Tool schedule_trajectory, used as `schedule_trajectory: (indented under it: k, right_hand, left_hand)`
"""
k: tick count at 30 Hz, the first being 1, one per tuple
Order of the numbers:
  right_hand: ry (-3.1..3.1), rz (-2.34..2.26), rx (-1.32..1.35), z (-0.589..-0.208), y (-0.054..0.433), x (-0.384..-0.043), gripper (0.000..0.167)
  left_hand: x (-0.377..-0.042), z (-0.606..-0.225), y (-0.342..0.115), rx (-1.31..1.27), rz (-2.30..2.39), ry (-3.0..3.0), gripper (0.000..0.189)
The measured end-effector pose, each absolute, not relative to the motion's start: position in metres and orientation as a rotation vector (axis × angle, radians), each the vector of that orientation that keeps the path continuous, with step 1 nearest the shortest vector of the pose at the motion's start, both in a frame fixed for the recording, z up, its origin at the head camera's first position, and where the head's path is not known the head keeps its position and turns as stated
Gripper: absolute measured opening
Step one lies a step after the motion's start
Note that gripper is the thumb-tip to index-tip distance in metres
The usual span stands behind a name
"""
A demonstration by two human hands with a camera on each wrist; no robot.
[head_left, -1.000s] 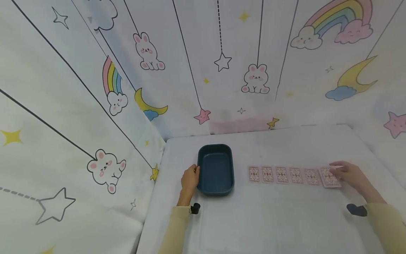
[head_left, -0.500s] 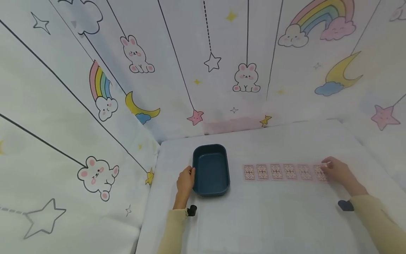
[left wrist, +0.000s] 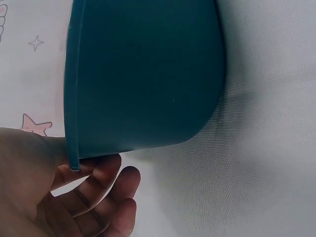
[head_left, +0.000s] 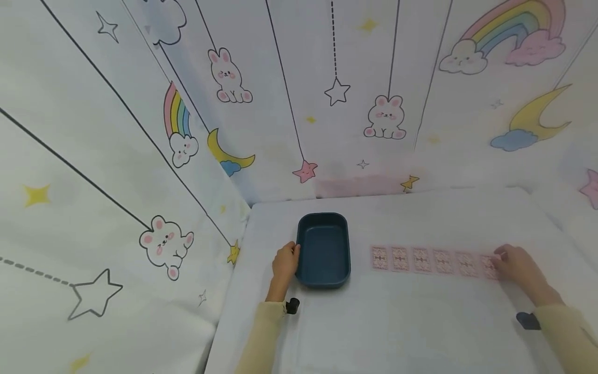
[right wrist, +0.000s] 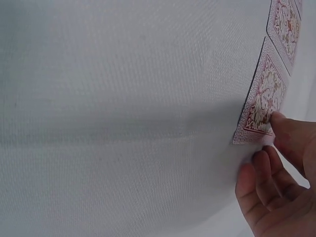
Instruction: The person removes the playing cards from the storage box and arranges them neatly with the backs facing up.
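A row of several playing cards [head_left: 421,259] lies face down, with red-and-white patterned backs. At the row's right end my right hand [head_left: 520,270] pinches the last playing card [right wrist: 265,94]. In the right wrist view its thumb [right wrist: 289,140] rests on the card's back, and the other fingers curl by its short edge. A dark teal rectangular basin [head_left: 323,285] stands left of the cards. My left hand [head_left: 284,266] grips the basin's left rim. In the left wrist view, curled fingers [left wrist: 106,170] sit under that rim, and the thumb is hidden behind the wall.
A white cloth-covered table [head_left: 397,322] bears everything. Printed curtains with rabbits, stars and rainbows hang at the back [head_left: 280,130] and left [head_left: 117,182]. Dark wrist cameras show beside both cuffs, on the left wrist [head_left: 292,306] and the right wrist [head_left: 528,320].
The last playing card, earlier raised and tilted in my right hand, is now down in line with the row. The left hand keeps its hold on the basin. The head view has shifted sideways.
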State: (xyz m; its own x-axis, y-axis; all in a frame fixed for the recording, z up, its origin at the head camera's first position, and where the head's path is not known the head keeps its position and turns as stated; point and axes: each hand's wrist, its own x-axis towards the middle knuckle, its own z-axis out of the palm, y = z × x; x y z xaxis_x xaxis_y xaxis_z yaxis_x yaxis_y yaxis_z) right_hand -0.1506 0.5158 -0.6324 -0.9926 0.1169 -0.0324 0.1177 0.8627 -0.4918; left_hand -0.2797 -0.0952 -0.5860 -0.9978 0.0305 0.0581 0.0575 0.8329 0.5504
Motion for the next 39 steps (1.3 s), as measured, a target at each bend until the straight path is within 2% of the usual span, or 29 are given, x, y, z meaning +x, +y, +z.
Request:
schedule_trajectory:
  k: [8, 17, 30, 39]
  right_hand:
    - [3.059, -0.790, 0.188, -0.627, 0.514, -0.139, 0.029]
    - [3.118, -0.780, 0.294, -0.631, 0.501, -0.124, 0.032]
    - [3.060, -0.764, 0.281, -0.612, 0.478, -0.130, 0.052]
    - [3.188, -0.703, 0.174, -0.591, 0.421, -0.151, 0.060]
  left_hand:
    - [-0.279, -0.584, -0.087, -0.095, -0.883, -2.952, 0.031]
    - [-0.286, -0.582, -0.083, -0.119, -0.875, -2.960, 0.030]
    - [-0.293, -0.572, -0.083, -0.095, -0.705, -2.940, 0.033]
    - [-0.287, -0.551, -0.077, -0.361, -0.606, -2.830, 0.048]
